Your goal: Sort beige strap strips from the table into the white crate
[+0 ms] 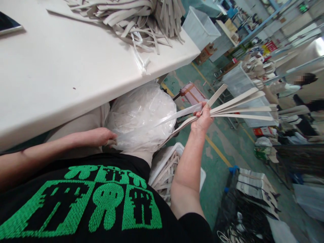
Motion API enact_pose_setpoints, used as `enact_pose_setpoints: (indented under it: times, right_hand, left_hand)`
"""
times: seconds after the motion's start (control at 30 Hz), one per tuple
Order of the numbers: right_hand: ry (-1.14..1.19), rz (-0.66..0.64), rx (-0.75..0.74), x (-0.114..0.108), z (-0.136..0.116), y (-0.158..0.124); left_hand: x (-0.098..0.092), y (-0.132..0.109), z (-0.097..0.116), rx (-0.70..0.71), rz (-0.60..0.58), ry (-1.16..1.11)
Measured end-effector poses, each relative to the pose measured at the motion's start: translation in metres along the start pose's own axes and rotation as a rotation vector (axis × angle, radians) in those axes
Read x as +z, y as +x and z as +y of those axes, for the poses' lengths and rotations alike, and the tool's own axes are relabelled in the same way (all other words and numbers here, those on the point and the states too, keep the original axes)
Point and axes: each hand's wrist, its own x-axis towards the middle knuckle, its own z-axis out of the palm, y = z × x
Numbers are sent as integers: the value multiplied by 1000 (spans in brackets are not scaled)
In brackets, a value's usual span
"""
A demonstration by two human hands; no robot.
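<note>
Head view: the right hand (202, 118) has its grip closed around strips (260, 108), fanned out beside the bag (144, 111), off the counter (50, 67). They look light, bendy, likely to splay; best held mid-bundle. What the left hand (108, 136) grips, I cannot tell.

I'm in a factory workshop (green floor (215, 170), yellow line (218, 151)), plastic bins (202, 32) around, bundled strips (131, 17) on my bench (63, 67).

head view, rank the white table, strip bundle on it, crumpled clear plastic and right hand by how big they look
1. White table
2. Strip bundle and clear plastic: too alike to rank
3. Right hand
</note>
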Motion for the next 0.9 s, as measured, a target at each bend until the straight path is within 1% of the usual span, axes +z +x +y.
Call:
enact_pose_setpoints:
  times: [0.13,0.2,0.27,0.33,0.37,0.43,0.47,0.53,0.57,0.67,0.7,0.8,0.9]
  right_hand:
    - [7,-30,-8,13,-2,0]
    - [3,-62,10,18,0,1]
    - [-48,-83,61,20,7,1]
    - [-156,-62,133,17,16,1]
    - [-221,-40,167,13,21,-1]
    - [-345,6,215,1,31,-8]
    - [-393,24,228,-7,34,-14]
    - [-444,21,245,-26,37,-34]
    - [-441,-10,257,-36,36,-47]
    - [-371,-218,323,-63,25,-100]
    - [-339,-253,341,-70,20,-120]
    - [-276,-376,427,-85,4,-178]
    - [-305,-460,491,-90,-5,-221]
  left_hand:
    - [-2,5,3,-7,120,137]
    - [-1,11,6,-26,128,79]
    - [1,16,11,-62,55,-147]
    - [2,21,17,-104,-30,-482]
    - [3,23,21,-122,-47,-653]
    - [3,26,29,-141,-29,-941]
    - [3,28,33,-149,-7,-1050]
    - [4,31,40,-179,24,-1209]
    - [4,33,43,-195,37,-1266]
    - [8,41,49,-216,61,-1376]
    - [9,44,50,-208,63,-1395]
    - [13,52,53,-179,81,-1425]
    - [16,57,59,-232,140,-1442]
